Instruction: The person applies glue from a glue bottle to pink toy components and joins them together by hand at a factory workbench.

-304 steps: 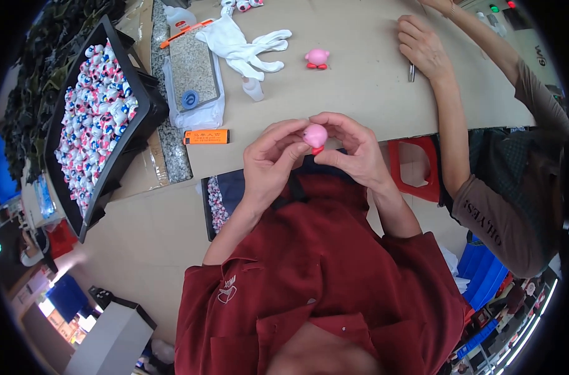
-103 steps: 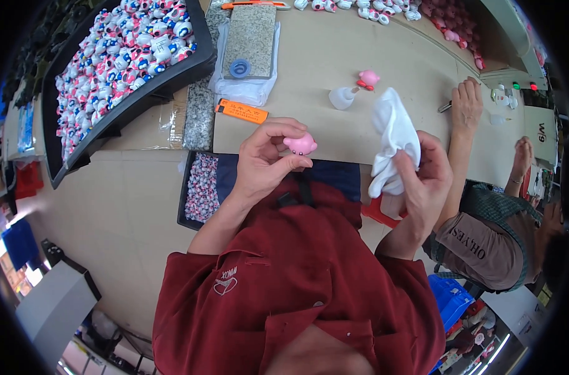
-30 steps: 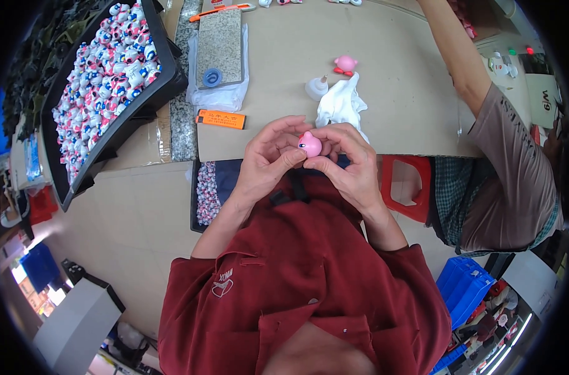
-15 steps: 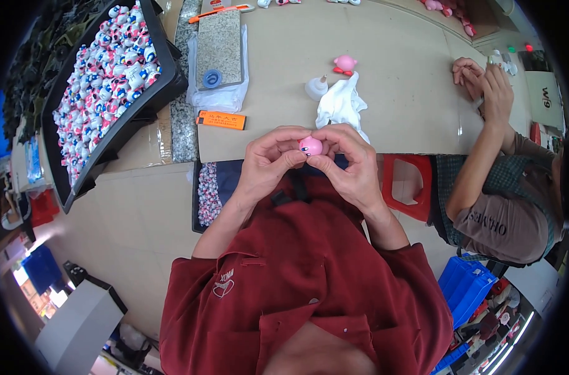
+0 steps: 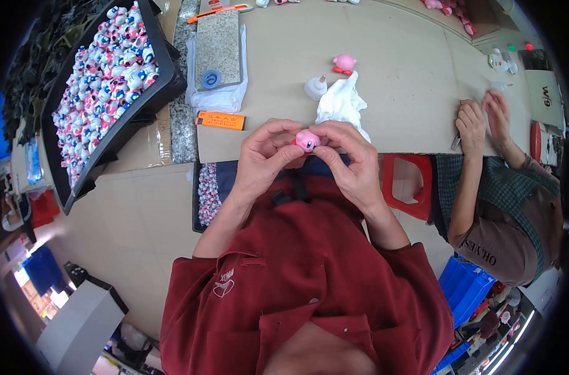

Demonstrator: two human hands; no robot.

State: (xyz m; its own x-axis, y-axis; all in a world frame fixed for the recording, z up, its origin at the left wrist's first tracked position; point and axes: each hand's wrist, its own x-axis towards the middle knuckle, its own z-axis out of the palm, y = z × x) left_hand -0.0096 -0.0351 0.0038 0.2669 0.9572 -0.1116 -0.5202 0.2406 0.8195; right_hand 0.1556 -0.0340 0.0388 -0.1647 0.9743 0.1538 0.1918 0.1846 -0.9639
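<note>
A small round pink figurine [image 5: 307,141] with dark eyes and a bit of red at its side is pinched between both my hands, just off the table's near edge. The fingers of my left hand [image 5: 266,153] close on its left side. My right hand [image 5: 349,159] grips it from the other side with thumb and fingertips. Beyond them on the table lies a crumpled white cloth [image 5: 342,106], touching or close to a small white squeeze bottle [image 5: 316,88] with a thin tip. Another pink figurine [image 5: 344,64] with red feet sits behind the cloth.
At the left stands a black tray [image 5: 166,72] heaped with small white, pink and blue figurines. A stone slab [image 5: 217,53] bears a blue ring [image 5: 211,79], with an orange box [image 5: 221,120] nearby. A co-worker's hands [image 5: 475,125] rest at the table's right. A red stool [image 5: 409,187] stands below.
The pink figurine has turned in my fingers, its face now tipped toward the right, and has risen slightly. The co-worker's hands have come down nearer the table's edge and moved apart.
</note>
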